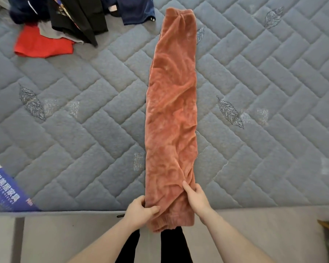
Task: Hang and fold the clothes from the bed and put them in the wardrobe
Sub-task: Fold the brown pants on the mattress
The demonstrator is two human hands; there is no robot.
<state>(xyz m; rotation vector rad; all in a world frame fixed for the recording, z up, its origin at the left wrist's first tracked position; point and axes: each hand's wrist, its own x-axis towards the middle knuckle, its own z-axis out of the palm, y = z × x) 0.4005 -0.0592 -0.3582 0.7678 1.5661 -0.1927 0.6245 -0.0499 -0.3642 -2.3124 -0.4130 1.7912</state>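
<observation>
Item: fleece trousers [171, 114], terracotta-pink, laid lengthwise across the quilted grey mattress [84, 114]. One end reaches toward the far edge; the cuffed end overhangs the near edge. The legs appear stacked one on the other, judged a first lengthwise fold, so that a narrow strip is given for folding end to end.

Left hand [142, 209]: clenched on the left margin of the fabric at the near edge, thumb on top.

Right hand [197, 198]: fabric is pinched at the right margin, thumb over a gathered crease. The near end is thus held at both sides, probably so it can be lifted evenly toward the far end.

Pile of unsorted clothes [68, 21]: at the far left corner, red, black and navy items, not yet folded.

Printed blue label [6, 188]: at the near left edge.
</observation>
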